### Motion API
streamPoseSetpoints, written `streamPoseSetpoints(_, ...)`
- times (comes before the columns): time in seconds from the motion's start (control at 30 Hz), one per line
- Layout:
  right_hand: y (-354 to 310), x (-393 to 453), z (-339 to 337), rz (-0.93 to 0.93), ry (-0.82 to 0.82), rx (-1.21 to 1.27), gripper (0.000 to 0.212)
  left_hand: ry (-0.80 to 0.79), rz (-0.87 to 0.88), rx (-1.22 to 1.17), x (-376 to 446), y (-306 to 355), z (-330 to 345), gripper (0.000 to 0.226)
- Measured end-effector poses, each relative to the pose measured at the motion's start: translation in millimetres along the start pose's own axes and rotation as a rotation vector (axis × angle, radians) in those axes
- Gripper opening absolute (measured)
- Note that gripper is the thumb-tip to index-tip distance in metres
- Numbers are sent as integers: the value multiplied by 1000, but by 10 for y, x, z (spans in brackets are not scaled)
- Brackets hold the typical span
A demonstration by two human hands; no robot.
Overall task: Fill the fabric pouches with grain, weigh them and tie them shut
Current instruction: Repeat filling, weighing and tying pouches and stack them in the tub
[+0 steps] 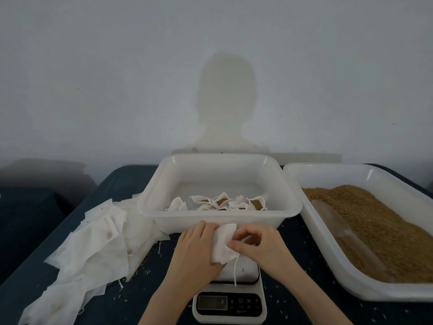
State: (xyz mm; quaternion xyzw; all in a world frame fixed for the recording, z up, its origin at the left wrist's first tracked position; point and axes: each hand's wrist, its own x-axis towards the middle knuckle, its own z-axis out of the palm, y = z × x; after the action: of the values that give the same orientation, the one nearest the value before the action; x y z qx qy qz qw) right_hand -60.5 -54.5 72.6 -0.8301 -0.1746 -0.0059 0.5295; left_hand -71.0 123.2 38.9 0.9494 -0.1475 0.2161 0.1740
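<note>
Two hands are holding one pouch above the scale

The left hand (195,245) is gripping the white pouch (222,242) and the right hand (260,246) is pinching its near edge, over the scale (230,299)

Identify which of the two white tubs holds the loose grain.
The right-hand tub, heaped with loose brown grain and a scoop. The middle tub, behind the hands, holds only filled pouches.

Below the hands' grip on the pouch (222,245), the scale (229,301) platform is mostly covered, its display (212,302) unreadable; right of it, the grain tray (351,285) runs off-frame.
</note>
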Motion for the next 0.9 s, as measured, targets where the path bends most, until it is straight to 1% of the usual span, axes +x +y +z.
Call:
streamPoseSetpoints(0.03,-5,-1,1,15,-8,28,13,42,25,36,1,0,-7,53)
streamPoseSetpoints(0.1,17,-1,15,43,-12,28,22,104,72,102,3,-4,-12,52)
streamPoseSetpoints(0.17,37,6,48,96,-19,53,24,126,101,153,15,-10,-10,62)
streamPoseSetpoints(0.23,53,16,72,153,-43,97,16,132,120,195,21,-21,0,63)
streamPoseSetpoints(0.3,34,13,65,162,-74,123,7,137,133,220,21,-32,3,58)
streamPoseSetpoints(0.33,11,7,58,158,-98,157,10,130,132,226,20,-37,1,56)
streamPoseSetpoints(0.43,-30,-14,29,190,-148,265,27,119,116,218,10,-54,7,56)
streamPoseSetpoints(0.5,-10,-5,0,148,-149,175,29,112,102,176,11,-48,3,54)
streamPoseSetpoints(0.57,-16,-5,-9,43,-167,40,25,86,82,126,20,-36,0,51)
streamPoseSetpoints(0.6,-38,-3,-20,13,-171,-11,21,62,70,100,24,-30,-6,50)
streamPoseSetpoints(0.67,-71,15,-57,-25,-173,-105,23,-21,33,62,40,-15,-20,52)
streamPoseSetpoints(0.7,-87,20,-82,-33,-165,-157,21,-59,11,45,50,-12,-12,54)
streamPoseSetpoints(0.77,-107,38,-143,-11,-136,-320,5,-86,-14,-18,68,8,6,59)
streamPoseSetpoints(0.83,-130,45,-212,-19,-89,-517,19,-77,-6,-69,108,59,-7,58)
streamPoseSetpoints(0.9,-183,48,-288,-43,-58,-585,14,-116,12,-95,150,82,-24,50)
